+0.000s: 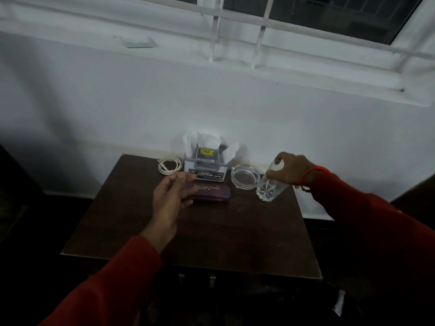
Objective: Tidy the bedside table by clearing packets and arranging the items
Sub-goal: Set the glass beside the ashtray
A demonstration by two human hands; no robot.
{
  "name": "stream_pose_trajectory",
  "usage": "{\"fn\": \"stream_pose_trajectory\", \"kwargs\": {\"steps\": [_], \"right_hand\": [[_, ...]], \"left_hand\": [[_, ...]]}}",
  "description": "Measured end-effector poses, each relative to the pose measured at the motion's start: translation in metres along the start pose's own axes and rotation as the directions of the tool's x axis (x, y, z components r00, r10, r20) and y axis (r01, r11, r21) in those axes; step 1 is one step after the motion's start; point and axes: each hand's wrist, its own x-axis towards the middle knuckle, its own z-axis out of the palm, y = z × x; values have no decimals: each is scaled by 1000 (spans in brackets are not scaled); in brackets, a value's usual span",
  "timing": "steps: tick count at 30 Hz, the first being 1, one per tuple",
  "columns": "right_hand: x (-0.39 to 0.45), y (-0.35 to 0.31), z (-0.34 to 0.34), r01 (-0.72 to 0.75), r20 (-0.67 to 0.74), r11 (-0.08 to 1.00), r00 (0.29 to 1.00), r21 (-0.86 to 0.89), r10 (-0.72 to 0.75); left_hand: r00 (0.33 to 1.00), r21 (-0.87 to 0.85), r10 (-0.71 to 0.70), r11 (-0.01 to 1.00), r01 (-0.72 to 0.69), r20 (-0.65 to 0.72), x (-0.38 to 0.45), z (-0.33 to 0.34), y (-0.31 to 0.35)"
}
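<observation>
A dark wooden bedside table [211,236] stands against a white wall. My right hand [290,171] grips a clear drinking glass [269,188] from above near its rim, at the table's back right; the glass is tilted. My left hand [170,195] hovers with relaxed fingers over the left end of a purple spectacle case [213,192] and holds nothing. Behind the case stands a grey-and-white holder [207,167] stuffed with white tissue. A coiled white cable [169,164] lies to its left. A clear glass ashtray [244,177] sits between the holder and the glass.
The front half of the table top is bare dark wood. A window with white bars runs above the wall. Dark furniture flanks the table on both sides, and a small shiny packet [339,302] lies low at the right in the shadow.
</observation>
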Motion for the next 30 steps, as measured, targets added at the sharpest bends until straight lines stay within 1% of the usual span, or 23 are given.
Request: {"fn": "stream_pose_trajectory", "kwargs": {"steps": [4, 8, 12, 16, 23, 27, 30], "right_hand": [[17, -8, -7, 38, -93, 996, 995, 85, -30], [29, -16, -11, 50, -117, 995, 992, 87, -40], [36, -27, -7, 74, -109, 995, 992, 61, -67], [40, -37, 0, 107, -89, 992, 991, 72, -101], [43, -50, 21, 154, 5, 988, 988, 18, -154], [42, -53, 25, 129, -27, 989, 992, 78, -127], [43, -52, 23, 106, 10, 993, 994, 57, -107]], "left_hand": [[1000, -5, -9, 1000, 9, -13, 1, -2, 2], [1000, -16, -21, 1000, 21, -21, 1, -2, 3], [999, -18, -30, 999, 30, -15, 0, 0, 4], [999, -18, -34, 999, 34, -16, 0, -1, 4], [998, -17, -53, 998, 53, -18, 2, -3, 6], [999, -21, -47, 999, 46, -13, 4, -5, 6], [998, -5, -56, 998, 56, -16, 3, -5, 6]]}}
